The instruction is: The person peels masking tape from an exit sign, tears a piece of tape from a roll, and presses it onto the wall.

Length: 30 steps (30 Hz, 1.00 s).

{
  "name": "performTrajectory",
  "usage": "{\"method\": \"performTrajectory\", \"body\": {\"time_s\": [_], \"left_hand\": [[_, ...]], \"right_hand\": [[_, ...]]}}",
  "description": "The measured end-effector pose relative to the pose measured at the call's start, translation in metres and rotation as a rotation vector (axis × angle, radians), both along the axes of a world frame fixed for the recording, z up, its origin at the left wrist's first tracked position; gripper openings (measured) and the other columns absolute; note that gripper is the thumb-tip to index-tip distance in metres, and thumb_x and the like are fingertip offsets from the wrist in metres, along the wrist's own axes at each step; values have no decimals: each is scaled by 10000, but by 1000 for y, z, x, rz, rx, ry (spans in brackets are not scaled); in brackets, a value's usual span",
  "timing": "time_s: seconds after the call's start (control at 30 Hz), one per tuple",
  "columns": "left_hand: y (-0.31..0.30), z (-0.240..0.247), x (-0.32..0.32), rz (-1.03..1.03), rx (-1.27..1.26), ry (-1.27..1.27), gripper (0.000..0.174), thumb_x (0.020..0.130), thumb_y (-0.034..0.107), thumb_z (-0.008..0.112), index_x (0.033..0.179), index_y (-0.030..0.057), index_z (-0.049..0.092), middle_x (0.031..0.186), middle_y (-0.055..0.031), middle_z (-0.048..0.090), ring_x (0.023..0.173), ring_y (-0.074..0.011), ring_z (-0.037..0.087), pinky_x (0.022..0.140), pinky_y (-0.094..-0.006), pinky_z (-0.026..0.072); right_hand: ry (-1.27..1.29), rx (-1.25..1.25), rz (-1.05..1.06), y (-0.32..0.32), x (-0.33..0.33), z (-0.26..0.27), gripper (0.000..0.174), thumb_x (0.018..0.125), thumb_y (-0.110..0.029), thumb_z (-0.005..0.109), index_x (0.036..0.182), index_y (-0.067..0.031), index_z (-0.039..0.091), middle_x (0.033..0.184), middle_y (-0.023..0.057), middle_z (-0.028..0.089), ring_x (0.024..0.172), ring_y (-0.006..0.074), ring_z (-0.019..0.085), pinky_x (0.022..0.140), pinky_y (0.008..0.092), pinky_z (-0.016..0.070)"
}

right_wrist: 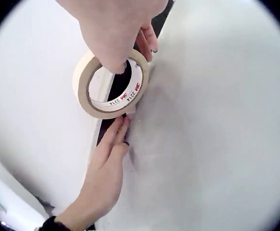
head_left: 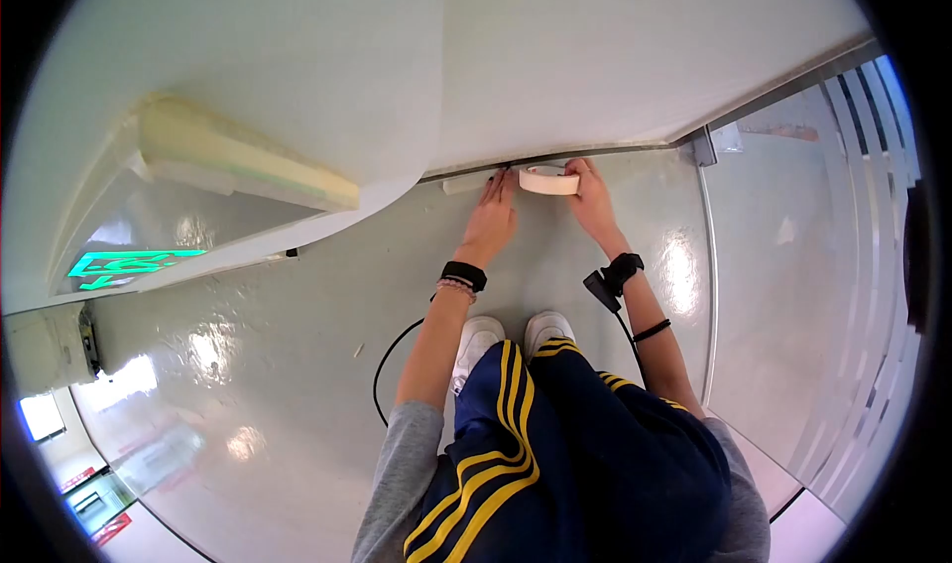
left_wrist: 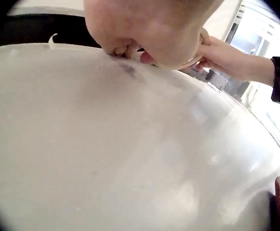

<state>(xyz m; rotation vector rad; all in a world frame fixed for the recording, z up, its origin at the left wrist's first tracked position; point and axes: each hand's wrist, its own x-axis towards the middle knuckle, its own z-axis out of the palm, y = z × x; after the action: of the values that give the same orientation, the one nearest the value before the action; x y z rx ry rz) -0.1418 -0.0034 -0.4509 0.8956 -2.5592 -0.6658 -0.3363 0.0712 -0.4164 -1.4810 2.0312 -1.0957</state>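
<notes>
A cream roll of masking tape (head_left: 548,182) is held by my right hand (head_left: 593,206) near the foot of the white wall. In the right wrist view the thumb reaches into the core of the roll, whose inside is printed "3M 2214". Just left of the roll, my left hand (head_left: 489,224) has its fingers extended, their tips pressing at the dark strip (left_wrist: 14,30) where floor and wall meet. A short piece of tape (right_wrist: 131,110) runs from the roll toward those fingertips. Along the edge left of the left hand lies a pale strip (head_left: 464,183).
The white wall (head_left: 555,57) rises directly ahead. Glossy grey floor (head_left: 327,315) spreads behind and to the left. White shoes (head_left: 478,343) stand below the hands. A black cable (head_left: 381,370) loops by the left forearm, and a striped glass panel (head_left: 843,196) stands at the right.
</notes>
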Motion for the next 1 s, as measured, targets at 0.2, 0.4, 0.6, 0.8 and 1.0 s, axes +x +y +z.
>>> {"method": "performTrajectory", "body": {"time_s": [0.2,0.4,0.6,0.8,1.0], "left_hand": [[-3,10,9,0,89,-87,617,843,82,505,1398,-41,266,1404,-232,392,1326,-318,365,1115,-391,319],[-9,5,10,-47,11,-120,580,882,92,464,1423,30,265,1427,-187,386,1321,-331,373,1083,-411,362],[0,-4,-1,-54,-88,-118,599,884,117,467,1436,32,252,1428,-183,387,1370,-305,298,1148,-410,247],[4,2,-2,-70,-54,-61,600,894,127,459,1445,39,238,1427,-184,390,1363,-331,304,1147,-398,247],[-6,17,18,97,168,-69,540,906,116,442,1424,69,296,1389,-180,438,1278,-353,417,1048,-424,393]], "right_hand": [[866,141,31,-1,-10,30,276,719,-193,711,924,-55,589,933,69,591,951,222,553,801,375,411],[1038,194,-61,9,-26,33,239,737,-183,690,922,-67,594,892,52,563,901,211,546,776,356,409],[990,156,-32,16,-25,27,207,747,-145,664,923,-61,594,908,62,549,872,229,542,757,362,429],[921,116,-31,14,-12,36,179,736,-71,638,888,-59,544,897,74,532,882,249,535,752,376,417],[787,56,-30,17,-13,33,241,700,-56,676,904,-33,550,923,95,547,887,269,554,750,395,458]]}}
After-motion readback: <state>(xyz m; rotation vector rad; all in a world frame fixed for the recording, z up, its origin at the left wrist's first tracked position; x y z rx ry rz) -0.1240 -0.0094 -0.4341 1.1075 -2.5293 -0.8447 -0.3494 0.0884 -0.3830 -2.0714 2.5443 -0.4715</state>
